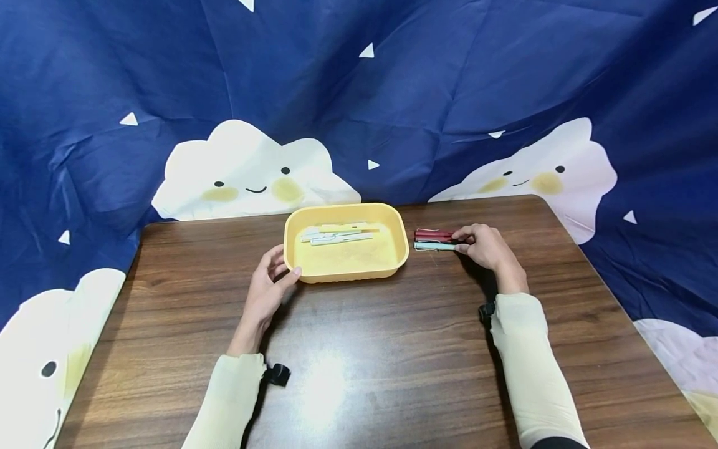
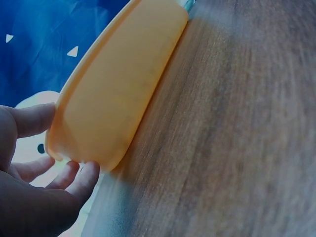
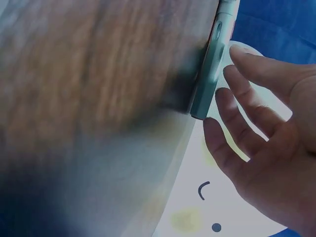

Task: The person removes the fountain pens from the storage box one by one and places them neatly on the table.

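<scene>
A yellow plastic tray [image 1: 348, 274] stands near the table's back edge with several pale pens [image 1: 341, 238] lying in it. My left hand [image 1: 268, 285] holds its near left corner, the thumb on the rim; the left wrist view shows the other fingertips against the tray's outer wall. To the right of the tray lie two dark red pens [image 1: 432, 232] and one light teal pen [image 1: 433, 246], side by side. My right hand [image 1: 483, 244] is at their right ends, with loosely bent fingers touching or nearly touching them. In the right wrist view the teal pen [image 3: 212, 74] lies beside the spread fingers.
The brown wooden table [image 1: 381, 349] bears a bright glare spot near the front. Behind it hangs a blue cloth [image 1: 392, 93] printed with white clouds and triangles. Black bands [image 1: 277, 374] sit at both wrists, over pale sleeves.
</scene>
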`<act>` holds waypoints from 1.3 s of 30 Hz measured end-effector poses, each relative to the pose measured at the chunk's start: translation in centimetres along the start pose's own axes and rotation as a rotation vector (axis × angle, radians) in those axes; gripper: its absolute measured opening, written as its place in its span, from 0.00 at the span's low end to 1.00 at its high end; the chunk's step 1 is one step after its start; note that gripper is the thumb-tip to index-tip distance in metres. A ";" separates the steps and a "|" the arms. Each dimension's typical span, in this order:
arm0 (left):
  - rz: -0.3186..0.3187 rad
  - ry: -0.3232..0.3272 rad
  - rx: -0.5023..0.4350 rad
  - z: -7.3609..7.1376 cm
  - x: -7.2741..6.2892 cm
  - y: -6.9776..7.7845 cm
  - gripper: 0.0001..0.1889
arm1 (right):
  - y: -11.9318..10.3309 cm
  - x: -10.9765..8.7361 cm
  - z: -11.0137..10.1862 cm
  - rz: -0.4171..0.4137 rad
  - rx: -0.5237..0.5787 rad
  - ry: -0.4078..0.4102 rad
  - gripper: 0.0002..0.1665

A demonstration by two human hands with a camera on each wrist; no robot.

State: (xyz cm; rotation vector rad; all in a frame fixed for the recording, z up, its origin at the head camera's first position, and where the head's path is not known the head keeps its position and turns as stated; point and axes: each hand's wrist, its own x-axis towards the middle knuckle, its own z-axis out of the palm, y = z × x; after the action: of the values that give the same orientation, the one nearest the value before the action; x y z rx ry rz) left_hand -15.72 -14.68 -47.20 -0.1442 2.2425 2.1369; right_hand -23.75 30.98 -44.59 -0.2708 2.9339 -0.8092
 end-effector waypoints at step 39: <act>0.004 0.008 0.007 0.1 -0.1 0.2 0.34 | -8.2 0.9 0.3 -0.192 0.179 0.154 0.18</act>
State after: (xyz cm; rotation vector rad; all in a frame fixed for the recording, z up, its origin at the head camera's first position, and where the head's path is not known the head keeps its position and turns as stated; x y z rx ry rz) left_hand -15.66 -14.55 -46.95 -0.1481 2.2565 2.1343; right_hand -23.36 23.70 -40.63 -0.5027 2.9812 -1.1602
